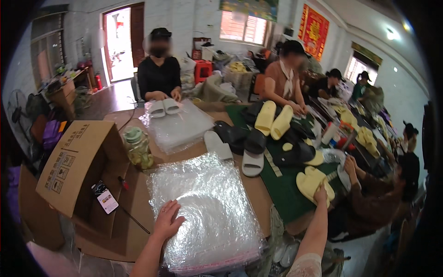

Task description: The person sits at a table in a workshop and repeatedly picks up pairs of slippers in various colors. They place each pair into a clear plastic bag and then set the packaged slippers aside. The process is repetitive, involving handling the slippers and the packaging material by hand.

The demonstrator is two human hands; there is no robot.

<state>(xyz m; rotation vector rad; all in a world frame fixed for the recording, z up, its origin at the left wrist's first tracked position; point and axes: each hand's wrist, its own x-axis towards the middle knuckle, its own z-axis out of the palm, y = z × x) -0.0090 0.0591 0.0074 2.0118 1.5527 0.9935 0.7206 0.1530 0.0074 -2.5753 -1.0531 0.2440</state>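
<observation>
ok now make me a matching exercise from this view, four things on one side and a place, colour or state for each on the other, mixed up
Things
1. left hand
2. right hand
3. jar
4. cardboard box

Places, colours, states
A. brown, with dark printing
B. touching a pair of yellow slippers
C. pale green lid on top
D. resting on the near stack of clear plastic bags

Right pairs: 1-D, 2-B, 3-C, 4-A
</observation>
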